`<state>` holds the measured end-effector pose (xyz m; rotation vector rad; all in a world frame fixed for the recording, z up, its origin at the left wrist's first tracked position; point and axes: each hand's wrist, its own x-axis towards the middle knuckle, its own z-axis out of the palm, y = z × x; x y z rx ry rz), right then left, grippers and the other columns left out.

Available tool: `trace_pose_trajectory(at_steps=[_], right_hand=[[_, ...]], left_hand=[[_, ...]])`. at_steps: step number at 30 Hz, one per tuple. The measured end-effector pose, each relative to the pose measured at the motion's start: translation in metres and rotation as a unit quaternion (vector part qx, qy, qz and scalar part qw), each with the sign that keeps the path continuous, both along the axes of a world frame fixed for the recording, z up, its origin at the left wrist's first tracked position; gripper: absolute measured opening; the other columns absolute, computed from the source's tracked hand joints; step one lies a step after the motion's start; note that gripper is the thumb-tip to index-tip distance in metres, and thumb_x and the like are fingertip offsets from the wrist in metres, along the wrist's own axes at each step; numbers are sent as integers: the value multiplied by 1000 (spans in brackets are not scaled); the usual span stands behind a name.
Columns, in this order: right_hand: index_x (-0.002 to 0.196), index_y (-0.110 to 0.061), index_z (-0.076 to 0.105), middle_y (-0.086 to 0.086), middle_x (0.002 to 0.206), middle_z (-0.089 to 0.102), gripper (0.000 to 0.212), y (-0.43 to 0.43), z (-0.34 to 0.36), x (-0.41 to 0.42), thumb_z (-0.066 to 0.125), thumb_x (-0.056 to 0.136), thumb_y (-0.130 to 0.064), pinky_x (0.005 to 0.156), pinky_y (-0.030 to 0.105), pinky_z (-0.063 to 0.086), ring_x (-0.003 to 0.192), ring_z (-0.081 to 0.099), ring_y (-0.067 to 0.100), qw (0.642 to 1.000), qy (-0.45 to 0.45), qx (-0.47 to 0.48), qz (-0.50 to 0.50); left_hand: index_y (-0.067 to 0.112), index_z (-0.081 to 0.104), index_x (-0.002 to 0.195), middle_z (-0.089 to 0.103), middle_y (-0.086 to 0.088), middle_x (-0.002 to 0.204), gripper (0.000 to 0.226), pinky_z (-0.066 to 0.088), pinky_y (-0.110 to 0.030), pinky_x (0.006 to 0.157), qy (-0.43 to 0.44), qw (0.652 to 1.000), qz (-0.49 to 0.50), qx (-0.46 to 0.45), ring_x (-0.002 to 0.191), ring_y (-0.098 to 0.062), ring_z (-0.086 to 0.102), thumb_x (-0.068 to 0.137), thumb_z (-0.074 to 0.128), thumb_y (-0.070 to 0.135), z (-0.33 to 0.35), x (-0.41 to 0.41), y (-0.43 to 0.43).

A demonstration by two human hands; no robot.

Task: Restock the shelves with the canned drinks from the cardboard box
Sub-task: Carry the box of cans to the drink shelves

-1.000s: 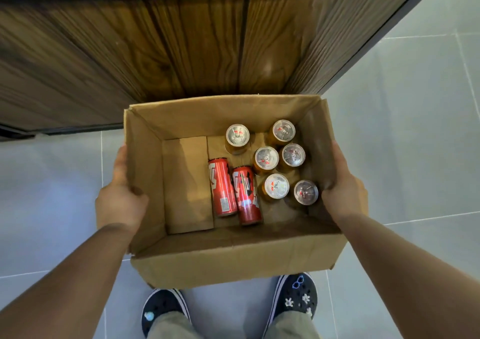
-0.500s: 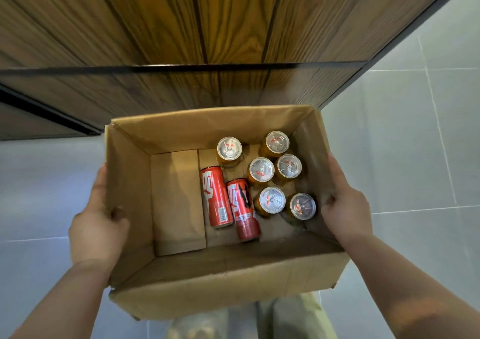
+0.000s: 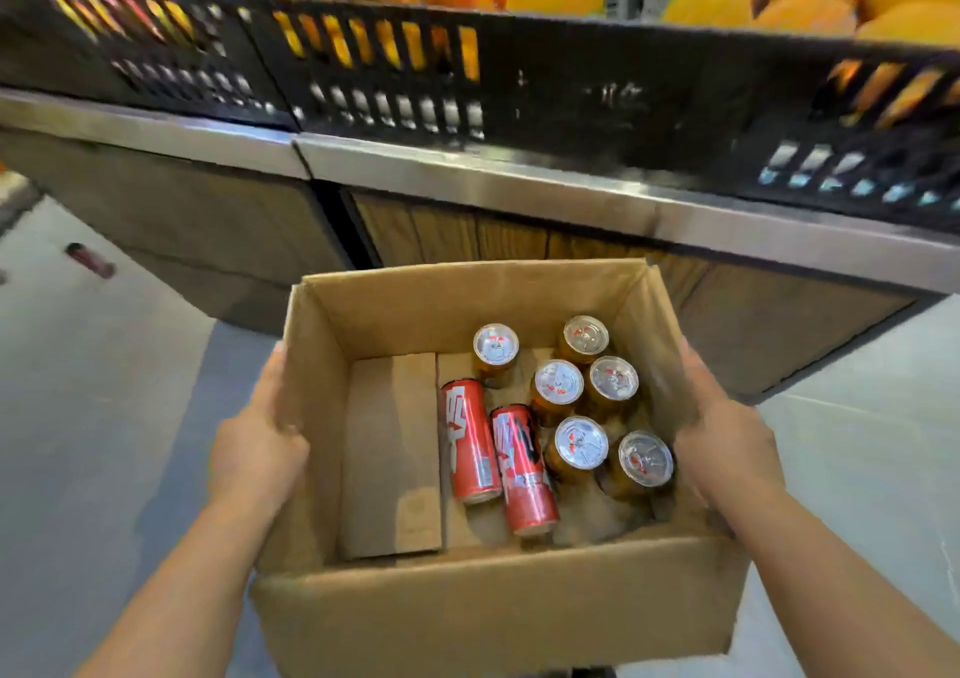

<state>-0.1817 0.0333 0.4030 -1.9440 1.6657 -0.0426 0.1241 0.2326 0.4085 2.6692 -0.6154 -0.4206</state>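
The left hand and right hand each grasp a side wall of the cardboard box, which holds six upright cans and two red cans lying flat, in front of the fruit crates.

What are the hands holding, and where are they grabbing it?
Both hold the cardboard box: the left hand grips its left wall, the right hand its right wall, near the top rim.
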Motion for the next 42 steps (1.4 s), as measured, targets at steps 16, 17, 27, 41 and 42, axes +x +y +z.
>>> trace_pose_trajectory(at_steps=[16, 17, 27, 41, 42], right_hand=[[142, -53, 3, 12, 102, 63, 95, 66, 193, 278, 45, 76, 2, 60, 35, 50, 80, 59, 27, 942, -73, -104, 312], [142, -53, 4, 13, 105, 64, 94, 75, 197, 300, 45, 76, 2, 61, 36, 51, 82, 61, 29, 936, -82, -106, 325], [143, -48, 16, 16, 108, 64, 88, 180, 229, 513, 52, 77, -2, 63, 32, 44, 89, 61, 33, 865, -120, -156, 461], [141, -46, 25, 10, 95, 57, 83, 308, 231, 843, 45, 79, 4, 57, 29, 41, 70, 52, 23, 791, -161, -84, 584], [141, -46, 24, 11, 99, 58, 83, 320, 234, 865, 45, 80, 5, 53, 27, 41, 67, 52, 21, 786, -167, -77, 590]], left_hand=[[43, 17, 145, 61, -17, 118, 82, 52, -38, 72, -71, 956, 281, -47, 80, -29, 58, 85, 53, 1, 193, 123, 192], [44, 16, 145, 62, -16, 118, 81, 50, -36, 70, -74, 952, 296, -32, 80, -28, 57, 86, 54, 4, 200, 132, 207], [40, 19, 147, 63, -17, 115, 76, 44, -34, 67, -94, 904, 416, -32, 80, -28, 56, 86, 50, 6, 232, 234, 341], [46, 19, 145, 65, -12, 97, 82, 42, -29, 55, -135, 824, 547, -64, 69, -24, 54, 80, 47, 4, 226, 437, 466], [46, 19, 145, 64, -11, 92, 83, 40, -28, 52, -142, 817, 556, -64, 66, -23, 55, 80, 47, 4, 229, 451, 476]])
